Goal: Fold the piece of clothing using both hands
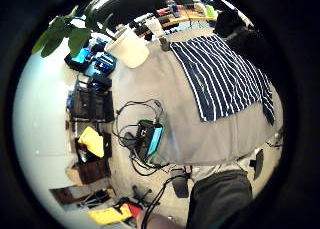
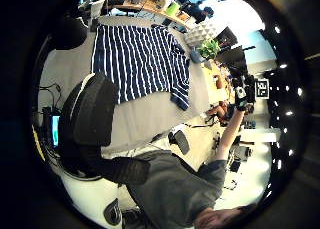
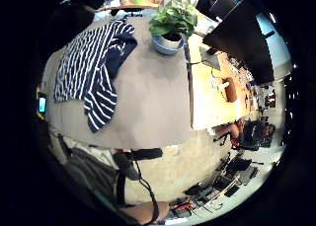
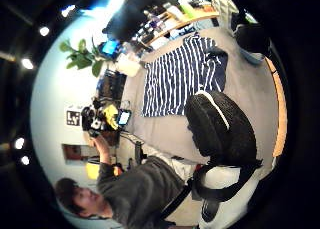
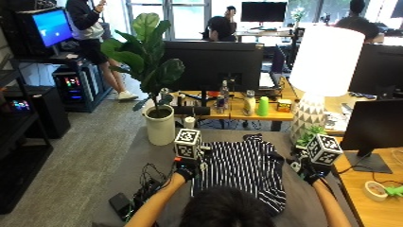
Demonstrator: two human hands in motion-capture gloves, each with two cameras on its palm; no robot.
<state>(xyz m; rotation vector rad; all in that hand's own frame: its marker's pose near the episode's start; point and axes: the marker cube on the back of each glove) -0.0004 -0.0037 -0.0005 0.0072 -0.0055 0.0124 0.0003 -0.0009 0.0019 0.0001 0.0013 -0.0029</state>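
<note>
Dark hair at the outside view's lower edge is nearest me; beyond it my left hand (image 5: 187,171) and right hand (image 5: 311,173) hang raised at either side of the striped shirt (image 5: 242,166), touching nothing. I cannot tell how the fingers of either are set. I judge folding barely begun: the shirt lies mostly spread on the grey bench (image 5: 142,163), one side rumpled. Around stand a potted plant (image 5: 151,66), a white lamp (image 5: 324,56) and monitors.
</note>
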